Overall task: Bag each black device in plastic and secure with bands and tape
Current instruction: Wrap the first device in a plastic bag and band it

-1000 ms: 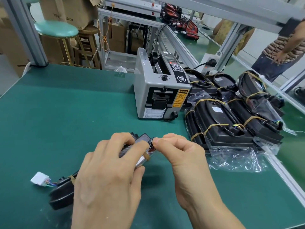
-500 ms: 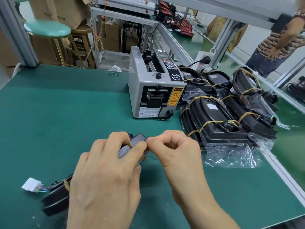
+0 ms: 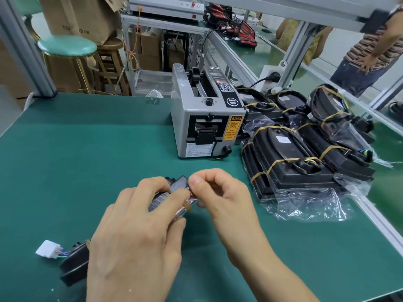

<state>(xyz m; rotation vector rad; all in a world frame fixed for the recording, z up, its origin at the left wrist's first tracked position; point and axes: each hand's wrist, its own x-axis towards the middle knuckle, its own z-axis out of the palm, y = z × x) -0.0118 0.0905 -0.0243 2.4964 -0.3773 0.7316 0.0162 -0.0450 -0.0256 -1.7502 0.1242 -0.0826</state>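
A long black device [image 3: 74, 264] lies on the green table, mostly hidden under my left hand [image 3: 135, 240]. Its far end [image 3: 178, 184] sticks out between my hands, and a white connector [image 3: 46, 251] on coloured wires trails from its near end. My left hand grips the device from above. My right hand [image 3: 220, 197] pinches a tan rubber band [image 3: 185, 205] at the device's far end. A pile of bagged, banded black devices [image 3: 301, 153] lies at the right.
A grey tape dispenser [image 3: 205, 118] stands behind my hands, beside the pile. An aluminium rail [image 3: 375, 216] edges the table on the right. Stools and cardboard boxes [image 3: 72, 16] stand beyond the far edge. A person in a striped shirt [image 3: 370, 46] stands at the far right.
My hands stay on the device's far end. The rubber band now shows stretched across the end below my left fingers. The view has shifted slightly.
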